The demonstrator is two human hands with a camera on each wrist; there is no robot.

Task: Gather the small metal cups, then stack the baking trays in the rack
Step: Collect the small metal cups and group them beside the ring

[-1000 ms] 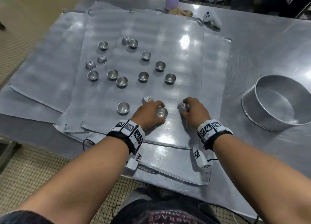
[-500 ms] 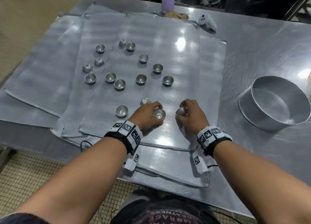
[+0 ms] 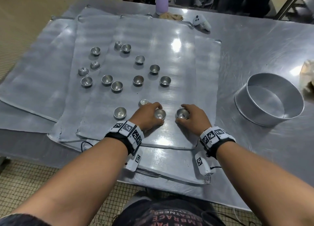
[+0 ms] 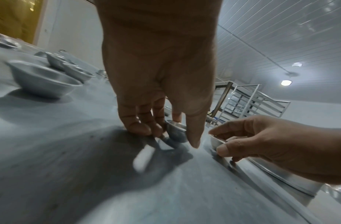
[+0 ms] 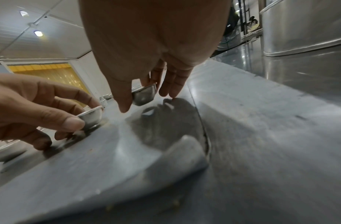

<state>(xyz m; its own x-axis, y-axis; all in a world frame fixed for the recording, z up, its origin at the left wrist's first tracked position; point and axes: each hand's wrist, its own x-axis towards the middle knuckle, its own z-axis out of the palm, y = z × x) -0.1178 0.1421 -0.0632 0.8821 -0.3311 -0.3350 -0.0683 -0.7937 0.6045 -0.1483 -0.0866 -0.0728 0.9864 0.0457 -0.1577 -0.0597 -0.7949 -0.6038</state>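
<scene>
Centrally, each hand (image 3: 147,115) (image 3: 193,118) pinches a cup (image 3: 160,114) (image 3: 182,113) by its rim.

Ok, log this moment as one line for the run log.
stage: gathering cups | left hand: pinches cup | right hand: pinches second cup | both on top tray | trays unstacked

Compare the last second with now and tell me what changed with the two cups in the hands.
The cup in the right hand was on its side half a second ago; now this right-hand cup sits mouth up in the fingers, slightly further from the left hand's. The left hand grips its own cup as before. The loose cups on the top tray and the round pan have not moved.
</scene>
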